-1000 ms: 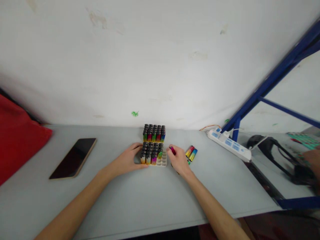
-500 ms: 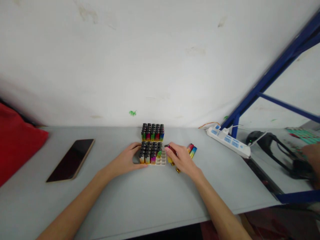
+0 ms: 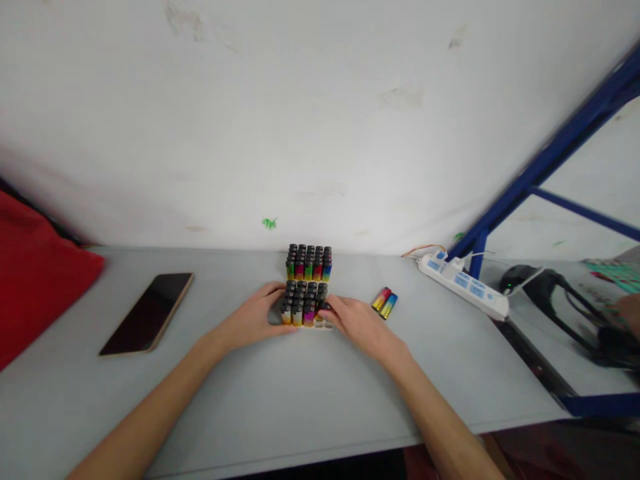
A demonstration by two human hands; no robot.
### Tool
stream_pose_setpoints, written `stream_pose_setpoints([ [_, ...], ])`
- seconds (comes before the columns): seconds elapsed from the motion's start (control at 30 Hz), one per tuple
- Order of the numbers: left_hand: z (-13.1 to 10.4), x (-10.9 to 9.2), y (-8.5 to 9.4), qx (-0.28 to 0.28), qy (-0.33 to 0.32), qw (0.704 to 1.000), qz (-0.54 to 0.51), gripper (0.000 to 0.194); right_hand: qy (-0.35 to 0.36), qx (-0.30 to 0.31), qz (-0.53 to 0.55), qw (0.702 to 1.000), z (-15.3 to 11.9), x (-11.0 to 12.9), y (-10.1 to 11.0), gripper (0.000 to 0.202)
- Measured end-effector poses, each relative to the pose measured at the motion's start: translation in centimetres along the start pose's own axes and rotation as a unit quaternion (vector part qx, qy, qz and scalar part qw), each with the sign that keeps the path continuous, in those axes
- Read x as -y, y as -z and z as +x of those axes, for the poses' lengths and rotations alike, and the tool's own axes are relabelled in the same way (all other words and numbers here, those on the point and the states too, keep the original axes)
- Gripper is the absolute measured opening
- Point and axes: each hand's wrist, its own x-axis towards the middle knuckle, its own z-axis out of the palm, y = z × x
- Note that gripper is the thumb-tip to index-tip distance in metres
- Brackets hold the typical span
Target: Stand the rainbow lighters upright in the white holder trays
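Observation:
Several black-topped lighters (image 3: 301, 302) stand upright in a pale tray (image 3: 327, 327), whose front right corner shows bare slots. My left hand (image 3: 255, 312) holds the tray at its left side, thumb along the front and fingers behind. At the tray's right part, my right hand (image 3: 357, 323) pinches a lighter (image 3: 325, 307) by its black top; the lighter's lower end is hidden, so how deep it sits I cannot tell. Two loose lighters, one red and yellow (image 3: 381, 298) and one blue and yellow (image 3: 389, 306), lie to the right of that hand.
Behind the tray stands a second block of upright lighters (image 3: 309, 263) near the wall. A dark tablet-like device (image 3: 150, 313) lies left, beside a red bag-like item (image 3: 40, 280). On the right are a power strip (image 3: 463, 287), a blue metal frame (image 3: 510, 200) and a black strapped device (image 3: 545, 293).
My right hand has moved left with a lighter from beside the tray to over its right slots. Fewer loose lighters show on the table. My left hand keeps its hold.

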Motion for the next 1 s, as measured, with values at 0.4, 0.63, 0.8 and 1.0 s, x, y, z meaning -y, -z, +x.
stream_pose_setpoints([
  [0.4,0.1,1.1,0.0,-0.008,-0.021,0.999,0.023,0.074,-0.054,-0.031,0.023,0.998,0.0,-1.7,0.6,0.039],
  [0.63,0.4,1.6,0.0,-0.012,-0.035,0.999,0.029,0.070,-0.300,-0.183,0.029,0.936,-2.6,-10.4,2.1,0.018],
  [0.8,0.3,2.1,-0.2,-0.018,-0.028,0.999,0.030,0.072,-0.341,-0.194,0.061,0.918,-3.7,-12.4,3.1,0.016],
  [1.0,0.4,1.5,-0.2,-0.006,-0.012,1.000,0.022,0.077,-0.295,-0.200,0.123,0.926,-5.9,-9.1,1.2,0.014],
])
